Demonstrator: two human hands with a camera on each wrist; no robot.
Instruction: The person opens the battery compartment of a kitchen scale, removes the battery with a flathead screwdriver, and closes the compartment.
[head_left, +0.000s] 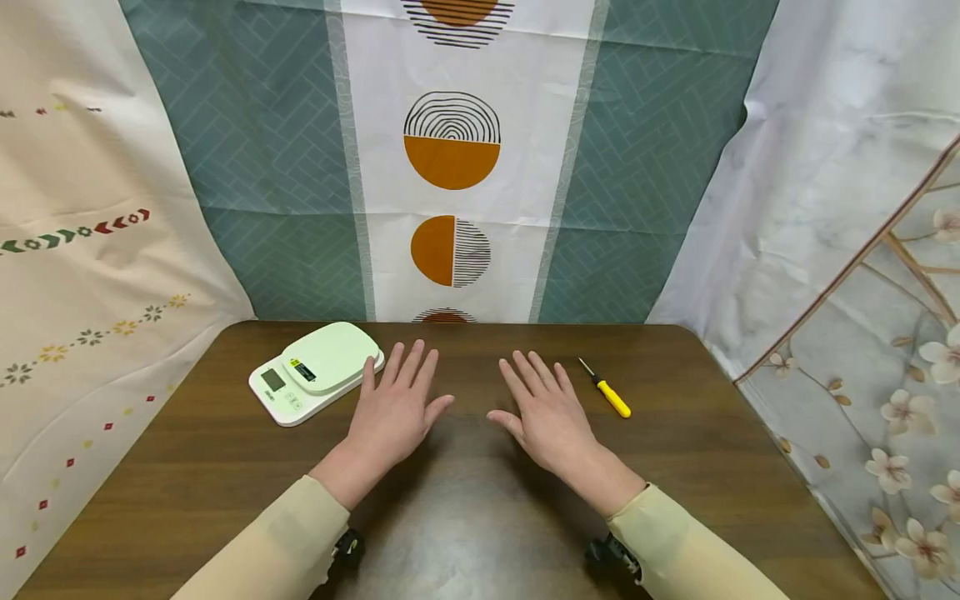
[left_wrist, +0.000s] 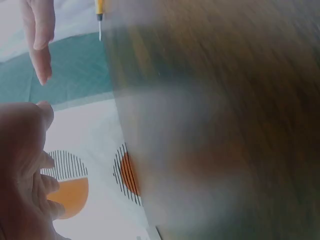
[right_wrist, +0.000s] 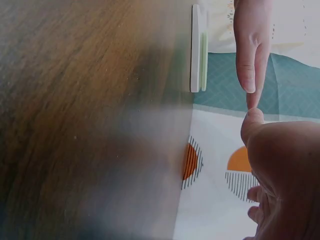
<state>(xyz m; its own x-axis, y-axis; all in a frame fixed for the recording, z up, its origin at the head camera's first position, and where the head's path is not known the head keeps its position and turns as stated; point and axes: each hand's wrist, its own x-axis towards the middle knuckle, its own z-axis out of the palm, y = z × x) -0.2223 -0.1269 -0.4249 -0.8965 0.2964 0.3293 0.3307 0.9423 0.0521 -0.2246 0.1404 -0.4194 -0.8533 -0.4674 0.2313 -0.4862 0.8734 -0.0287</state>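
Note:
My left hand [head_left: 392,417] is held palm down above the table with its fingers spread and straight, nearest to a white kitchen scale [head_left: 330,367]. One fingertip overlaps the scale's edge in the head view; contact cannot be told. My right hand [head_left: 551,421] is likewise palm down with straight fingers, holding nothing. To its right lies a small screwdriver [head_left: 615,398] with a yellow handle, its tip pointing away to the left. In the right wrist view the scale [right_wrist: 195,50] shows edge-on; in the left wrist view part of the screwdriver [left_wrist: 99,17] appears.
The brown wooden table [head_left: 465,517] ends at a hanging curtain [head_left: 465,192] with orange half circles. Patterned cloths hang at the left [head_left: 97,208] and right [head_left: 847,333]. A dark wrist device [head_left: 618,558] sits under each sleeve.

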